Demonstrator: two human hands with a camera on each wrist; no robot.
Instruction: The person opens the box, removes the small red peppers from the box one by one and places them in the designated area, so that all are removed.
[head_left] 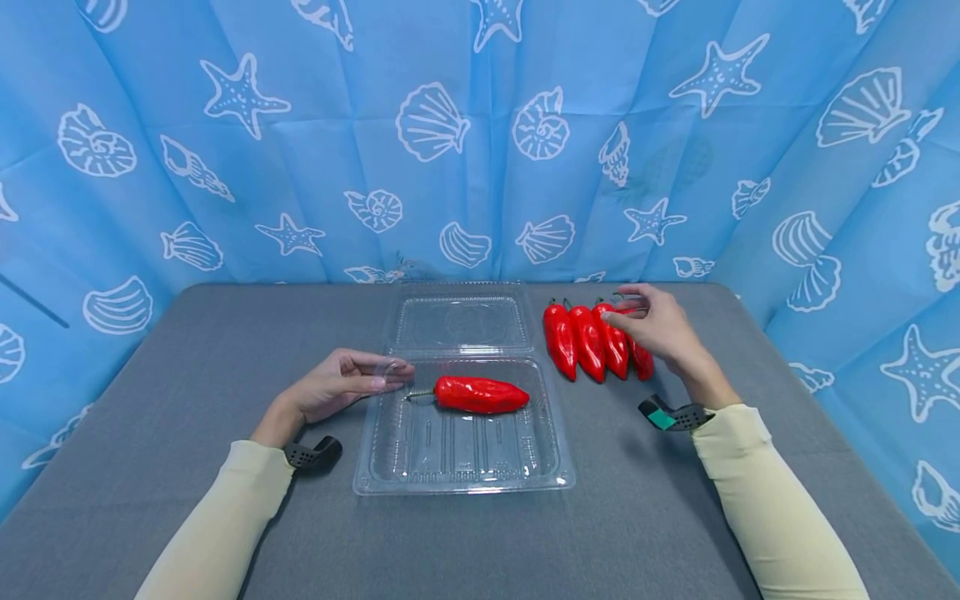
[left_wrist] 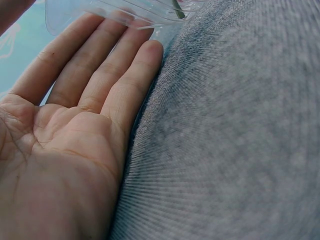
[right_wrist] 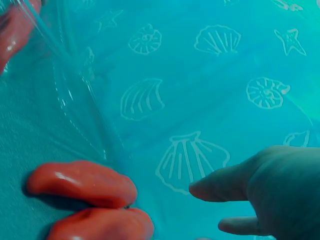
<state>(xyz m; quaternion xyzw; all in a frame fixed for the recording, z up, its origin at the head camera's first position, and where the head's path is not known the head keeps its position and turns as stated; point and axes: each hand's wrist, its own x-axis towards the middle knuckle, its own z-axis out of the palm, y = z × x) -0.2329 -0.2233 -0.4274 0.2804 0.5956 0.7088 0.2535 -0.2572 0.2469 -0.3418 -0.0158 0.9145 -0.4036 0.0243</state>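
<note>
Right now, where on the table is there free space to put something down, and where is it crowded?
The grey table is bare left of the left hand, and along the front edge below the clear tray. Inside the tray, the part in front of the single pepper is free. It is crowded at the pepper row under the right hand.

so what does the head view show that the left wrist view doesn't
Only the head view shows the right hand reaching over a row of glossy red peppers on the grey cloth-covered table, one more red pepper lying inside the tray, and the blue seashell-print backdrop.

Only the left wrist view shows the left palm up close, fingers straight, fingertips against the tray's edge.

Both show the left hand beside the clear plastic clamshell tray on the grey cloth.
</note>
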